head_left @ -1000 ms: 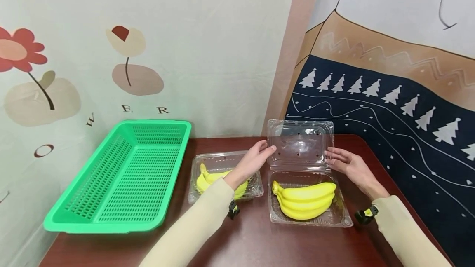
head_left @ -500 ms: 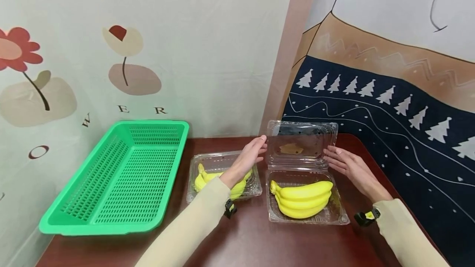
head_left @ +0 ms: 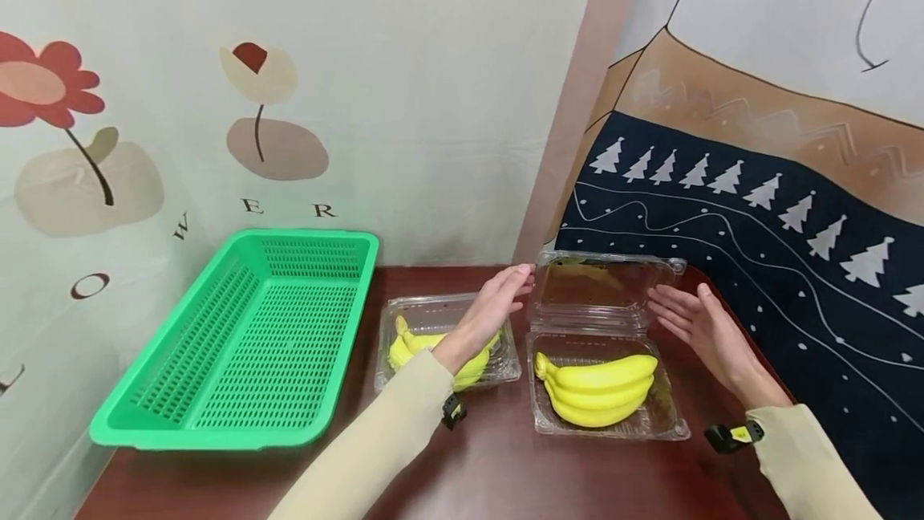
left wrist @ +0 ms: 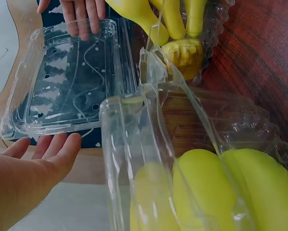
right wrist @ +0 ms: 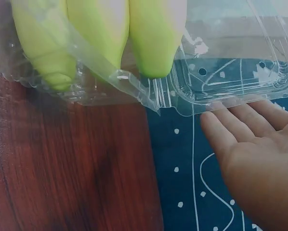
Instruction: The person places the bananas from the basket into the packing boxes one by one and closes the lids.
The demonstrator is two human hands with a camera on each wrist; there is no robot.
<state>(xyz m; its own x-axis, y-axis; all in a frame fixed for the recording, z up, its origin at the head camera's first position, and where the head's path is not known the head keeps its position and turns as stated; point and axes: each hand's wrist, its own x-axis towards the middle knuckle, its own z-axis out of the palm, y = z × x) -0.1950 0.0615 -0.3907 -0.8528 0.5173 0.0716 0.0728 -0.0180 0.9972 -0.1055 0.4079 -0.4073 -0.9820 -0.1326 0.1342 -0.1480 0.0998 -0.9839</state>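
Observation:
A clear plastic clamshell box (head_left: 671,428) sits on the table with its lid (head_left: 599,287) raised and leaning back towards the wall. Inside its base lies a bunch of yellow bananas (head_left: 599,392). My left hand (head_left: 494,307) is at the lid's left edge with fingers extended, and the left wrist view shows its fingertips (left wrist: 72,140) just under the rim. On the other side my right hand (head_left: 711,335) has its fingers straight at the lid's right edge and its thumb raised. In the right wrist view its fingertips (right wrist: 211,120) overlap the lid's edge.
Left of this box stands a second clear clamshell box (head_left: 386,375) with bananas (head_left: 407,347) under its plastic, partly hidden by my left forearm. A green perforated basket (head_left: 209,440) takes up the table's left side. Patterned cloth (head_left: 433,103) hangs directly behind the table (head_left: 505,472).
The lid has tipped further back. My left thumb has come off its edge, and my right hand has shifted slightly right with its thumb lifting. The bananas stay in place.

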